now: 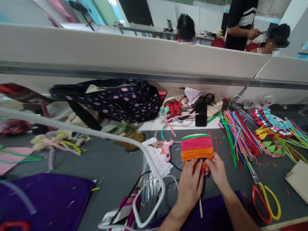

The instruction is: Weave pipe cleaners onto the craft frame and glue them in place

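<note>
Your striped pipe-cleaner panel [197, 148] sits center-right of frame on the tabletop [115, 166]; looks light, fuzzy, bendy, so hold it by its edges. Left hand [190, 184] & right hand [218, 171] both pinch its lower edge. Glue gun [166, 149] lies just left, scissors [264, 195] lower right.

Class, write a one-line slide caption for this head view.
Both hands press a striped pipe-cleaner panel on a grey table, beside a pink glue gun.
</note>
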`<state>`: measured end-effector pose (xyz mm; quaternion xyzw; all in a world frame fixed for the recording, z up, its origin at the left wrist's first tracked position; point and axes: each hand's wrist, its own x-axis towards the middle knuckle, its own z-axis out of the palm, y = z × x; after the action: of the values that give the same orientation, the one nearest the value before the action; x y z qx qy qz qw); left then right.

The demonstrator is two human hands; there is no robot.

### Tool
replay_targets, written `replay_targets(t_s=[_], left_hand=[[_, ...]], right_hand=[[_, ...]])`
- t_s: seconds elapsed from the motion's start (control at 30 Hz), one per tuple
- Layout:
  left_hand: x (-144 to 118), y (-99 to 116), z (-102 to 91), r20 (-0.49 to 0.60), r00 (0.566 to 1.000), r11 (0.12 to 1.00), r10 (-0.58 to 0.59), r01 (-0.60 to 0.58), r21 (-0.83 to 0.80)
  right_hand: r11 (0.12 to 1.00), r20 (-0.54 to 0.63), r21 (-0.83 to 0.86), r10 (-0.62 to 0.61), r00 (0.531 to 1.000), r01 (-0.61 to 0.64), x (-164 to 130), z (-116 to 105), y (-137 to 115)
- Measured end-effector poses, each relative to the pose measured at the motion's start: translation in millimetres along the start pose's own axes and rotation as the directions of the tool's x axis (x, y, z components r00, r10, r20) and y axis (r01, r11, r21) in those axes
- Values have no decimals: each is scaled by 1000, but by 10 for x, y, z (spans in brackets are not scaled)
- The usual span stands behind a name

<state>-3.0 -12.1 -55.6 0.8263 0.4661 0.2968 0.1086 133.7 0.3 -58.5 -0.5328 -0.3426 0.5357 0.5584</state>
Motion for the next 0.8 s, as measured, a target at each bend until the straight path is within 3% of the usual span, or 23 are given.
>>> replay_targets(t_s=[0.13,0.3,0.47,0.67,0.73,0.8], left_hand=[[102,-84,-105,-16,996,996,-88,88,28],[168,-145,-123,27,995,994,-92,91,58],[318,-129,21,67,998,991,4,-13,135],[486,-102,301,138,990,981,-4,-23,190],[480,-113,357,139,990,984,0,-25,179],[448,-138,388,130,992,986,8,-29,162]], right_hand=[[999,28,-41,-30,999,32,72,182,-77],[999,58,36,-6,998,4,182,174,-106],[1000,1,12,-19,1000,19,303,14,-18],[993,-59,-111,-31,998,25,443,-295,69],[976,-125,-211,-77,989,49,429,-425,42],[901,-191,-417,-212,959,116,377,-543,-11]])
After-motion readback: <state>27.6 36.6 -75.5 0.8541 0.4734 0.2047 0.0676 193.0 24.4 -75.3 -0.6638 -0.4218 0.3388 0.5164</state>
